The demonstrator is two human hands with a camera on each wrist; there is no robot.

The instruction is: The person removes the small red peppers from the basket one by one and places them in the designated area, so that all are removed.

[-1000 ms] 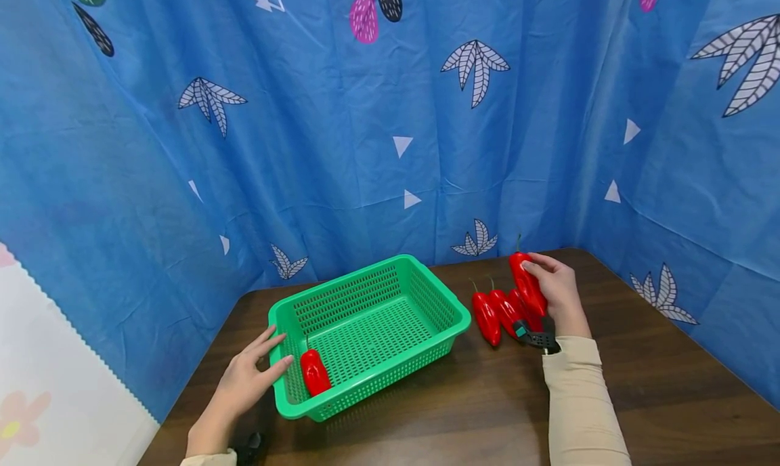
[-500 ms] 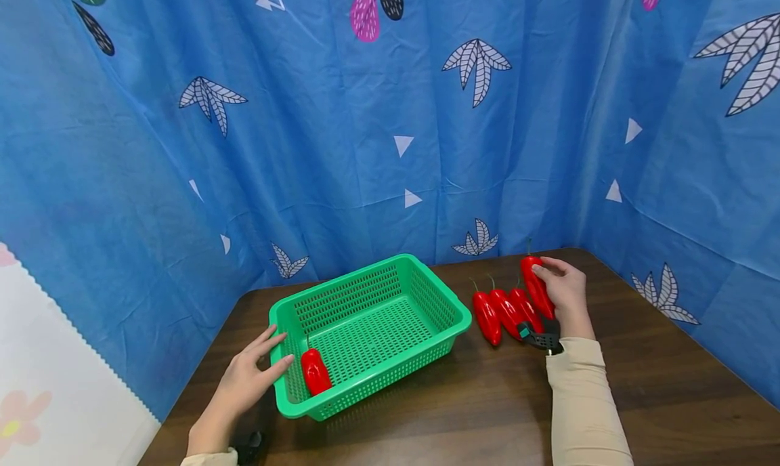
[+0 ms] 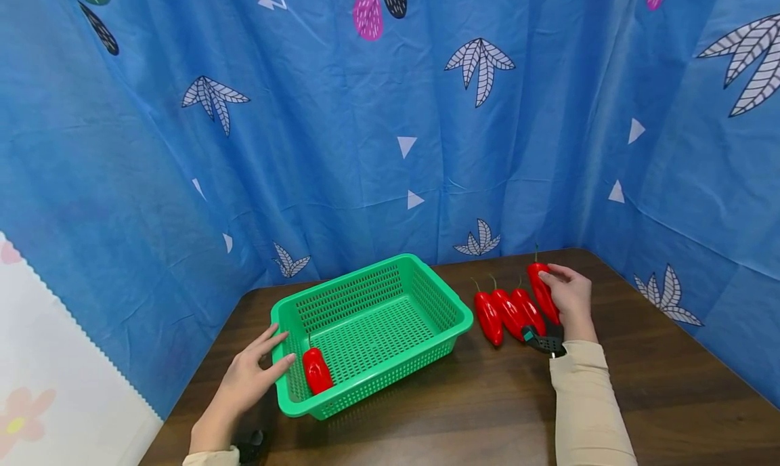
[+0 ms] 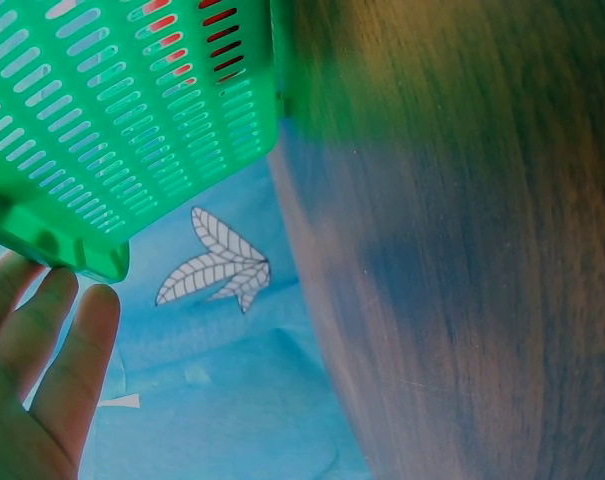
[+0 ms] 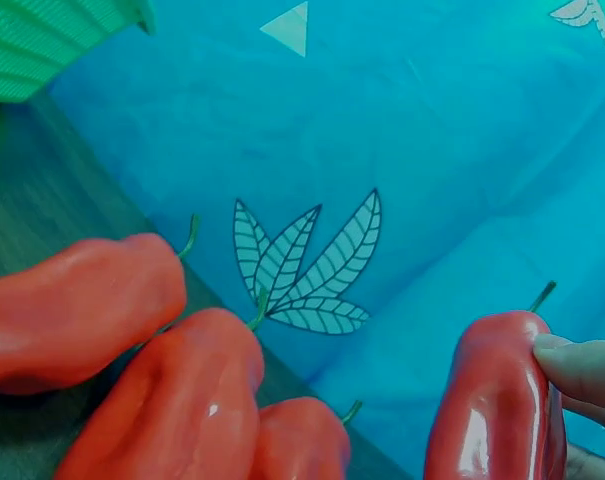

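My right hand (image 3: 569, 295) pinches a glossy red pepper (image 3: 541, 290) with a thin green stem, thumb on its near side. Whether that pepper touches the table cannot be told. Just left of it, three more red peppers (image 3: 488, 317) lie side by side, stems pointing away. The right wrist view shows the held pepper (image 5: 492, 400) apart from the row (image 5: 182, 400). At the left, my left hand (image 3: 246, 378) touches the rim of a green plastic basket (image 3: 390, 371) with extended fingers (image 4: 77, 360). One red pepper (image 3: 317, 371) lies inside the basket at its left end.
The dark wooden table (image 3: 475, 412) ends at a blue patterned curtain (image 3: 365, 147) behind and to the right. A pale flowered cloth (image 3: 55, 385) hangs at the left. A black wrist strap (image 3: 544, 343) sits by the right sleeve.
My right hand has carried its pepper right and slightly down, away from the other peppers, uncovering the third one in the row. The left hand and basket have stayed in place.
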